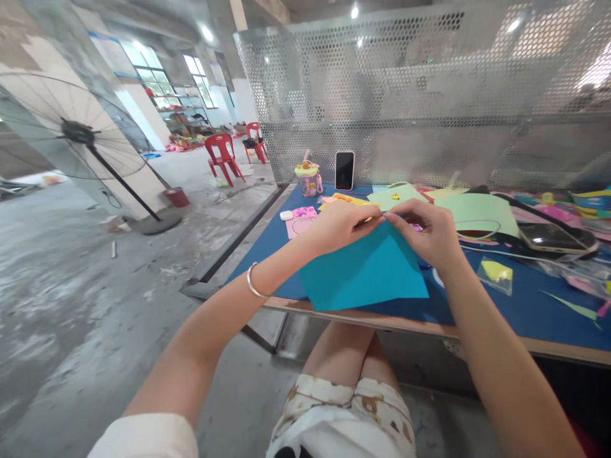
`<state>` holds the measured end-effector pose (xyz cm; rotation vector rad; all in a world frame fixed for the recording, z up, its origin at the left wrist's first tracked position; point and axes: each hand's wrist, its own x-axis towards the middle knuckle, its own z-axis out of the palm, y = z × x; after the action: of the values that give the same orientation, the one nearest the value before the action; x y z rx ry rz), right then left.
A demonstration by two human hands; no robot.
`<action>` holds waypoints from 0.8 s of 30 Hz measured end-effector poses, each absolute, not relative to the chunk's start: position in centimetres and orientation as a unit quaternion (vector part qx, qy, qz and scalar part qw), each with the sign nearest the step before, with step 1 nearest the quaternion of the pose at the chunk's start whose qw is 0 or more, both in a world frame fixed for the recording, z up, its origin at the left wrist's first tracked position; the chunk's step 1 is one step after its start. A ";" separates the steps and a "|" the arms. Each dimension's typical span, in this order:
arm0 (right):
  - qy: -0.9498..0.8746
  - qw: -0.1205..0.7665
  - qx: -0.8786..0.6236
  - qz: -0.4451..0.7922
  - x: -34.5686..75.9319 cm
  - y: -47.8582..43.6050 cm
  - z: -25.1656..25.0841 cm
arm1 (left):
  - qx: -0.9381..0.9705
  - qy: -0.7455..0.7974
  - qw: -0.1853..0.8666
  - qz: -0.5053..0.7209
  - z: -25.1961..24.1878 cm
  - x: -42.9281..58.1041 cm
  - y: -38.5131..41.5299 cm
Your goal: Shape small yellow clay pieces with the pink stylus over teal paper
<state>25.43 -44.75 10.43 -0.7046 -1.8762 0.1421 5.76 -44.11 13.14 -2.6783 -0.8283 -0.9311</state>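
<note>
My left hand (340, 222) and my right hand (426, 228) meet above the table, thumbs and fingertips pinched together almost touching. Whatever lies between the fingertips is too small to make out. Just below and nearer to me is a bright blue sheet of paper (365, 273), its near edge reaching the table's front edge. Both hands cover part of its far side. Left of my left hand lies a pink card with pink pieces (304, 213) on it. Past my fingers sits a tiny yellow piece (395, 196) on pale green paper.
The blue tabletop (539, 318) also bears a lidded cup (309, 179), an upright phone (344, 170), a second phone (548, 236), green paper (482, 213), a cable and a small bag (496, 272). Behind stands a perforated metal screen (410, 95); at left, a large fan (79, 132).
</note>
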 end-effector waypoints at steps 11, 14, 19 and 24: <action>-0.736 0.561 -0.368 0.096 28.2 -41.9 8.2 | -0.918 -0.321 0.002 -0.233 11.9 0.3 -42.8; -0.735 0.554 -0.380 0.095 28.7 -41.6 7.7 | -0.913 -0.332 -0.059 -0.230 11.4 -0.9 -43.0; -0.749 0.529 -0.386 0.103 28.3 -41.3 7.4 | -0.917 -0.339 -0.040 -0.206 11.0 -2.4 -42.4; -0.740 0.567 -0.361 -0.017 25.6 -40.5 8.0 | -0.865 -0.394 0.179 -0.253 11.0 -1.7 -40.8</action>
<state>25.58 -40.54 7.98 -0.8494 -1.7389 -0.0392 -1.69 -40.83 11.02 -2.4465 -1.1135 -0.7151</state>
